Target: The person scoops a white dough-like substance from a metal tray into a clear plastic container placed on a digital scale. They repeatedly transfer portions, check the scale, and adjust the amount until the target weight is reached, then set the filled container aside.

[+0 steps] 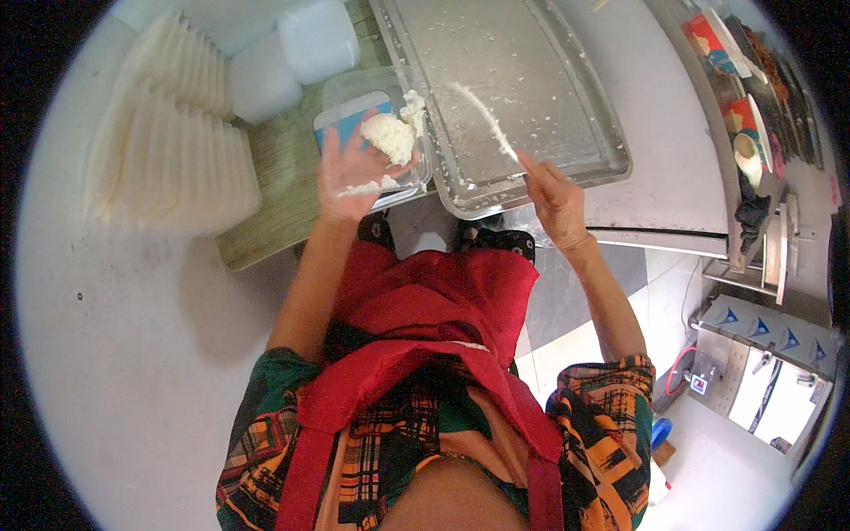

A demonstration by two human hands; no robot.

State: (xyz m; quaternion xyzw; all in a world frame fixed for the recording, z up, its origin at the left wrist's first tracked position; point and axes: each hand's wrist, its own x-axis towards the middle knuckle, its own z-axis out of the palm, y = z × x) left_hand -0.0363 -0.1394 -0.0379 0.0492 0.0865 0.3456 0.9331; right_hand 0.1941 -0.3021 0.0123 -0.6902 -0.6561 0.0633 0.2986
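My left hand is turned up with its fingers spread, above a clear plastic container. A lump of white, rice-like food lies against its fingers and thumb, partly covering them. More white bits cling near the palm's edge and to the container's side. Beneath the clear plastic shows a blue and white flat thing, perhaps a scale. Closed round its handle, my right hand holds a slim, blade-like tool over the metal tray. White residue coats the tool; whether it is a knife or a spatula I cannot tell.
A large metal tray with scattered white grains lies ahead. Stacks of white plastic containers stand at the left, beside white tubs on a greenish board. A shelf of items and a metal machine are at the right.
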